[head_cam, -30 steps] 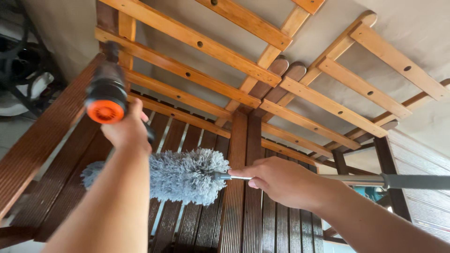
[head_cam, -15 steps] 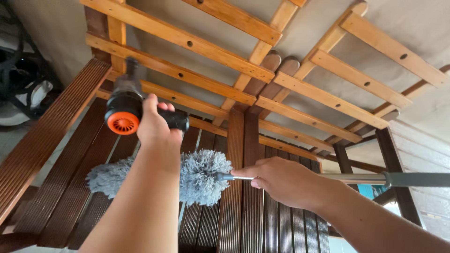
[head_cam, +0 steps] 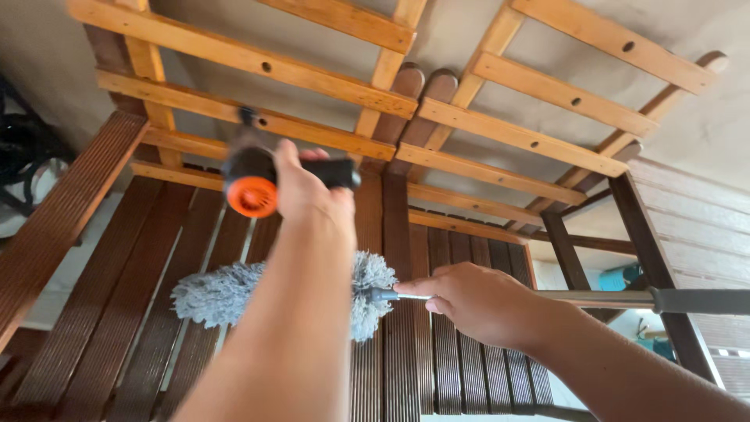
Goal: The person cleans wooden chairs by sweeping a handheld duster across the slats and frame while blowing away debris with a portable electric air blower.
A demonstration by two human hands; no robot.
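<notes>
A: Hands first. Left hand (head_cam: pixel 308 191) up high, fist wrapped round black grip of a handheld blower (head_cam: pixel 262 176). Orange round end w/ vent faces the camera, dark nozzle points away, up at the light wooden slat frame (head_cam: pixel 312 70) overhead.

B: Touching the frame?

A: Can't tell, nozzle tip is blurred. It sits abt level w/ the second slat from the top, left half of the frame.

B: Right hand?

A: Right hand (head_cam: pixel 476 301) lower, closed round the metal pole (head_cam: pixel 594 297) of a grey microfibre duster (head_cam: pixel 234 293). Forefinger laid along the thin shaft just behind the fluffy head. Pole runs out to the right edge, where a dark grey sleeve covers it.

B: Duster head where?

A: Lying across the dark brown grooved planks (head_cam: pixel 406 344), roughly mid-width, partly hidden behind the left forearm. Looks pressed to the planks, contact not certain.

B: Surroundings?

A: Planks run from the bottom edge up to the light frame. Frame slats have small round holes. Beige ceiling (head_cam: pixel 703 117) behind. Two round-ended dark boards (head_cam: pixel 422 82) poke up at centre between frame halves. Dark posts at right, teal object (head_cam: pixel 621 277) beyond them, kind unclear.
</notes>
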